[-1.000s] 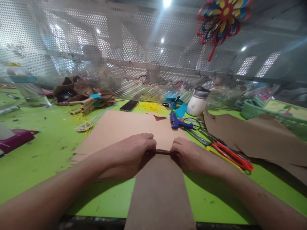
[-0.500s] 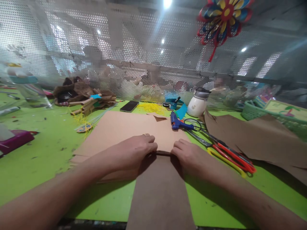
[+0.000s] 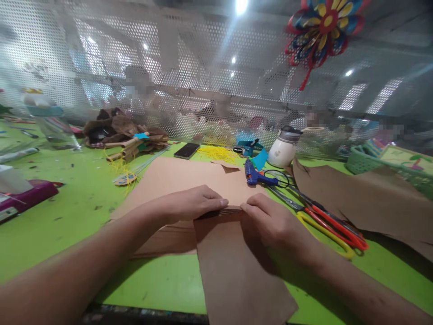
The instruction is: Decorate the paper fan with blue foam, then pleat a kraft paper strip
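Observation:
A strip of brown paper (image 3: 233, 266) runs from between my hands down over the table's front edge. Its far end is folded into narrow layers (image 3: 226, 211). My left hand (image 3: 199, 202) has its fingers closed on the left part of that fold, thumb pointing right. On the right part, my right hand (image 3: 265, 214) pinches the fold between thumb and fingers. Beneath both hands lies a stack of tan paper sheets (image 3: 176, 176), its lower edges showing at the left. Palms and some fingertips are hidden.
A blue glue gun (image 3: 259, 175) and large scissors with red and yellow handles (image 3: 328, 225) lie right of the stack. Behind are a phone (image 3: 186, 150), yellow shreds (image 3: 216, 153) and a white jar (image 3: 282, 149). Brown paper (image 3: 358, 194) spreads at right; a purple object (image 3: 30, 196) sits left.
The fold between my hands has shifted slightly and shows more layers. My left hand has flattened over it, and the strip's near end has swung right. The view has shifted a little.

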Demonstrator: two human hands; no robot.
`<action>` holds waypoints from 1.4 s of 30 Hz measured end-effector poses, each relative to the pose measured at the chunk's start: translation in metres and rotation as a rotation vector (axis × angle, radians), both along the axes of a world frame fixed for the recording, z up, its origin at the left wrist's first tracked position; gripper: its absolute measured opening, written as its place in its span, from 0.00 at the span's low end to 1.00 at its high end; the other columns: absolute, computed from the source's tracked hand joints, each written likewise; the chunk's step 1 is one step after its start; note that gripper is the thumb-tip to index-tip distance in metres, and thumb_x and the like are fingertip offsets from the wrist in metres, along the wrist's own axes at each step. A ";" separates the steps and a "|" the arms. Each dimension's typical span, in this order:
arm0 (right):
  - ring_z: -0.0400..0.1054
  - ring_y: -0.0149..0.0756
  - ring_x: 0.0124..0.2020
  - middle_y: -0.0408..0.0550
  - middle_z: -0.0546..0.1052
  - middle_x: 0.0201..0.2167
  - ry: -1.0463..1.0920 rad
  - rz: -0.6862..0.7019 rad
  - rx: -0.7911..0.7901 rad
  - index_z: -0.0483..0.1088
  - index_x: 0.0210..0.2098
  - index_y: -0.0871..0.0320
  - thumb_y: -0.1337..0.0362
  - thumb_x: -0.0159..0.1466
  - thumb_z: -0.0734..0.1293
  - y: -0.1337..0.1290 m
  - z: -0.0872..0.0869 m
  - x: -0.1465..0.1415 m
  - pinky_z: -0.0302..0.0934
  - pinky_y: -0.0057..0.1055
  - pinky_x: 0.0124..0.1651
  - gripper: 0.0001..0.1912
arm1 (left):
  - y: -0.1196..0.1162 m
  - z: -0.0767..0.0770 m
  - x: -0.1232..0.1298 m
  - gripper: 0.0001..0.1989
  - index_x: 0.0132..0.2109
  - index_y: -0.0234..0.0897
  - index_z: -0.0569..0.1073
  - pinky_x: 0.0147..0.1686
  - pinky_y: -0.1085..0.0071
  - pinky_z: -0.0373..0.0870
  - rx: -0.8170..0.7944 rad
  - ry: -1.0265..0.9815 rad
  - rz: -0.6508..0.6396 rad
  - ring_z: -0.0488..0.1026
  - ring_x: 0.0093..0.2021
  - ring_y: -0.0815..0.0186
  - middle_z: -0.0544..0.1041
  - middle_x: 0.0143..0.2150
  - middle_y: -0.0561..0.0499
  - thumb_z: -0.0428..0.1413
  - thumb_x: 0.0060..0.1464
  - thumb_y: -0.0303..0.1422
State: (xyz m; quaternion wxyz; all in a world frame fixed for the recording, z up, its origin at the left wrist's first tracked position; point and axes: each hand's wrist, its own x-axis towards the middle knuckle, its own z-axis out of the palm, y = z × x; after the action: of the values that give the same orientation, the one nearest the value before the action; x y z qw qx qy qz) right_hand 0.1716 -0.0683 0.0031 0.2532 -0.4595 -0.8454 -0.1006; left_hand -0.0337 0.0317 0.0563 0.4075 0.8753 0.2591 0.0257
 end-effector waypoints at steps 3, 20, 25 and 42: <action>0.62 0.38 0.36 0.52 0.69 0.33 0.050 0.012 0.032 0.68 0.38 0.63 0.70 0.69 0.53 0.000 0.002 -0.001 0.60 0.35 0.39 0.14 | -0.005 0.001 -0.002 0.22 0.25 0.36 0.61 0.27 0.73 0.54 -0.118 -0.027 -0.001 0.54 0.26 0.70 0.58 0.24 0.56 0.46 0.57 0.49; 0.65 0.39 0.40 0.54 0.71 0.38 0.215 0.024 0.233 0.70 0.41 0.62 0.76 0.63 0.60 0.004 0.003 0.002 0.64 0.36 0.42 0.10 | -0.033 -0.006 0.013 0.17 0.34 0.36 0.64 0.25 0.75 0.54 -0.291 -0.187 0.129 0.56 0.27 0.71 0.61 0.28 0.56 0.47 0.58 0.47; 0.67 0.37 0.40 0.52 0.70 0.42 0.587 0.052 -0.099 0.69 0.46 0.58 0.73 0.59 0.62 0.008 0.009 0.008 0.66 0.37 0.42 0.15 | -0.027 -0.008 0.013 0.19 0.32 0.35 0.64 0.26 0.74 0.54 -0.185 -0.128 0.115 0.56 0.27 0.70 0.60 0.27 0.57 0.46 0.58 0.48; 0.54 0.22 0.18 0.38 0.65 0.19 1.276 0.018 -0.982 0.72 0.31 0.61 0.55 0.55 0.72 0.007 0.012 0.008 0.48 0.22 0.21 0.14 | -0.025 -0.007 0.011 0.15 0.36 0.37 0.69 0.31 0.72 0.58 0.217 -0.053 0.021 0.64 0.31 0.67 0.70 0.30 0.54 0.43 0.62 0.40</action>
State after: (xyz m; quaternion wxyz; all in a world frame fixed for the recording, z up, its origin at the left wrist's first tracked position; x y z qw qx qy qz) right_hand 0.1796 -0.0618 0.0148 0.4572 -0.4805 -0.4889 0.5666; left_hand -0.0231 0.0064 0.0493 0.3166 0.9106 0.2529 0.0809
